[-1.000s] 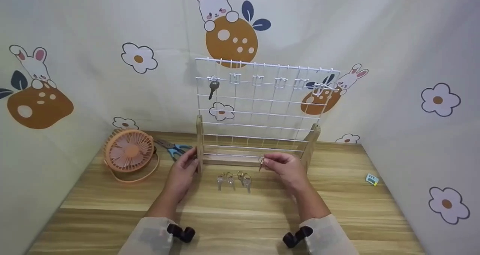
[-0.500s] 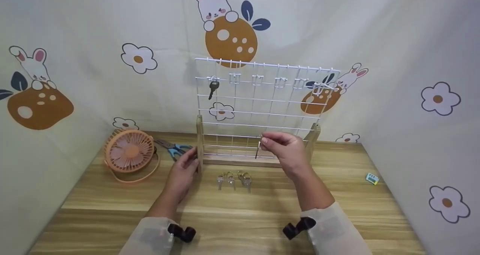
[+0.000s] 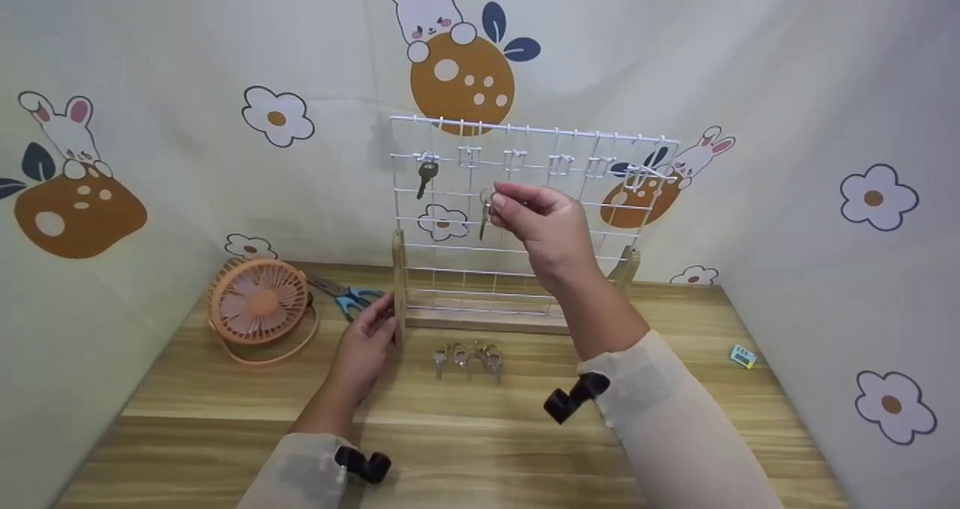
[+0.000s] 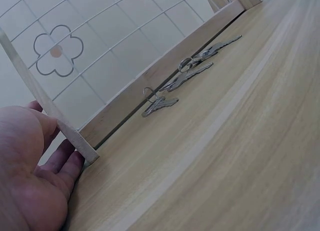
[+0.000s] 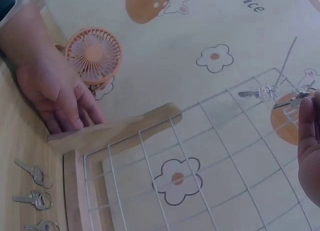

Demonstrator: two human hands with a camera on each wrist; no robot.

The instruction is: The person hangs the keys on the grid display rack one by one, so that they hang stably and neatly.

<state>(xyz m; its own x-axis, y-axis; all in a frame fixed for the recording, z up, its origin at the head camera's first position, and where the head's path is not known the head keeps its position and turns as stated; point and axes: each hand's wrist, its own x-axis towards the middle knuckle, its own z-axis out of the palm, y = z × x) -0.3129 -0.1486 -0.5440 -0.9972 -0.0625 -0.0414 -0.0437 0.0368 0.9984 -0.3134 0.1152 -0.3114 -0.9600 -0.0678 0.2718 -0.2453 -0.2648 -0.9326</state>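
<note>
A white wire grid rack (image 3: pixel 517 253) stands on the table in a wooden frame, with white hooks along its upper part. My left hand (image 3: pixel 365 348) holds the rack's left wooden upright (image 4: pixel 75 136) near its base. My right hand (image 3: pixel 544 228) pinches a key (image 3: pixel 484 219) with a ring between thumb and fingertips, in front of the grid and below the second hook (image 3: pixel 470 157). A dark-headed key (image 3: pixel 427 175) hangs from the leftmost hook. Several keys with rings (image 3: pixel 461 359) lie on the table before the rack, also visible in the left wrist view.
An orange fan (image 3: pixel 261 303) stands at the left. Behind my left hand lie blue-handled scissors (image 3: pixel 349 295). A small pale blue-and-white item (image 3: pixel 743 357) lies near the right table edge. A printed cloth backdrop (image 3: pixel 322 194) encloses the table.
My right hand has raised the key from near the rack's base up and leftward in front of the grid. My left hand has stayed at the upright.
</note>
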